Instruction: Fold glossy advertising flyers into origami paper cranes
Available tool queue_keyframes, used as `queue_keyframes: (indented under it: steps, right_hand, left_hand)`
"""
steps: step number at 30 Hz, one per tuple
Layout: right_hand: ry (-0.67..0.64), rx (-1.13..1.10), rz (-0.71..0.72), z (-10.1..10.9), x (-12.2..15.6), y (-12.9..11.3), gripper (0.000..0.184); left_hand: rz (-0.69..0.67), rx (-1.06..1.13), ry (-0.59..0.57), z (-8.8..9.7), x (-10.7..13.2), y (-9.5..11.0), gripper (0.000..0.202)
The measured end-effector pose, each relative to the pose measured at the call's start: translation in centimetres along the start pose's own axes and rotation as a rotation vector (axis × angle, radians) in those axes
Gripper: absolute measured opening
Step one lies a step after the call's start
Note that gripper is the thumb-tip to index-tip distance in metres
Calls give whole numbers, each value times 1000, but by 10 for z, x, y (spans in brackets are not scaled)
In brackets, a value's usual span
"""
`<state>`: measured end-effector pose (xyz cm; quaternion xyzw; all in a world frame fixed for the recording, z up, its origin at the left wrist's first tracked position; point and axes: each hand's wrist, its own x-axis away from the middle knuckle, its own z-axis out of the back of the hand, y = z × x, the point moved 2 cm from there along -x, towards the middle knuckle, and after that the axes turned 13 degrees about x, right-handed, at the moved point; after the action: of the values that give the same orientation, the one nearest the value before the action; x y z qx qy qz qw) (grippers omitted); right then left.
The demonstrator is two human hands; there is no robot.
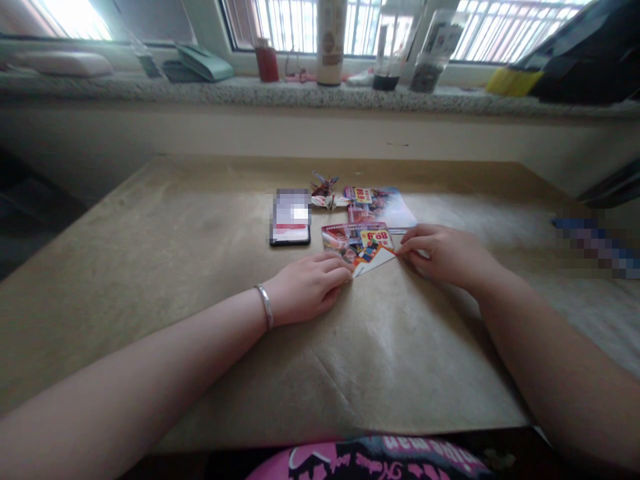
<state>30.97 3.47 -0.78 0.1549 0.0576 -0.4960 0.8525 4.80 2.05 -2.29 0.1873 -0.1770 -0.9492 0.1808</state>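
Observation:
A colourful printed paper sheet (345, 239) lies on the table with its near edge folded up at a slant, showing a white flap. My left hand (313, 287), with a silver bangle at the wrist, grips the sheet's near left corner, fingers together on top of it. At the right end of the crease, my right hand (440, 257) pinches the other corner between thumb and fingers. Just behind lies a stack of similar printed sheets (380, 205). Left of that stack sit small folded paper figures (326, 193), and a phone (291, 217) with a blurred screen lies beside them.
The tan-covered table (200, 220) meets a wall below a granite windowsill (285, 93). Along the sill stand a red-capped container (267, 61), a tall bottle (331, 43), clear containers and a dark bag (590, 60). A blurred blue object (600, 247) is at the right.

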Motion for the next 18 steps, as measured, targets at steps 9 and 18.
queue_keyframes:
  steps: [9,18]
  right_hand:
    - [57,-192,243,3,-7,-53,25]
    - [59,-189,267,4,-8,-56,24]
  left_hand:
    - [-4,13,3,0,-1,0,27]
    - [-55,54,-32,8,3,-3,26]
